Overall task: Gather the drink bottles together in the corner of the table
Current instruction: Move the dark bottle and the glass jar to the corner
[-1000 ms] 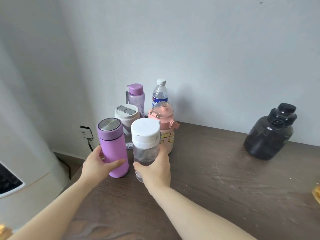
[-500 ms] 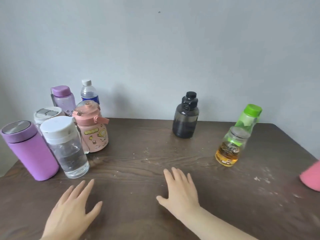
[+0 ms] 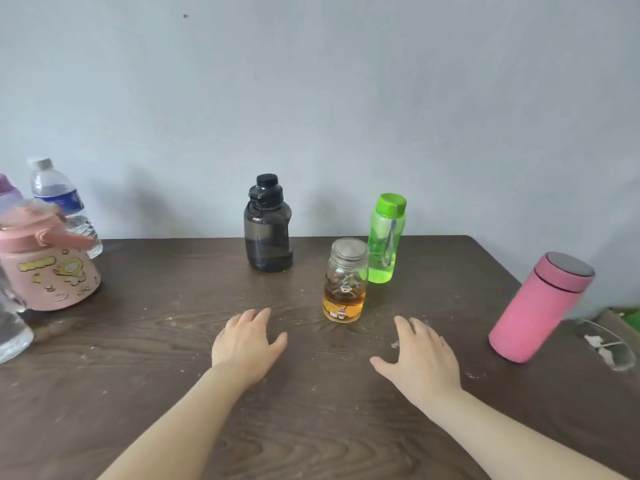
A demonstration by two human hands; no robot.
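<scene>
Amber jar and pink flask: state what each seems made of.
Amber jar: clear glass, likely; glossy see-through walls, moulded shoulder, amber liquid showing, metal-looking lid. Pink flask: matte opaque pink coat, dull grey metal-looking top; probably a coated steel body, though that is not certain.

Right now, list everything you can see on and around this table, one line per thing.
black bottle: 1, smoky black, back centre by the wall
green bottle: 1, bright green, right of the black one
glass jar: 1, clear with amber liquid, in front of the green bottle
pink flask: 1, pink with grey top, far right
pink jug: 1, pale pink with yellow prints, far left
water bottle: 1, clear with blue label, behind the pink jug
clear bottle: 1, transparent, cut off at left edge
table: 1, dark wood
left hand: empty, fingers spread
right hand: empty, fingers spread
</scene>
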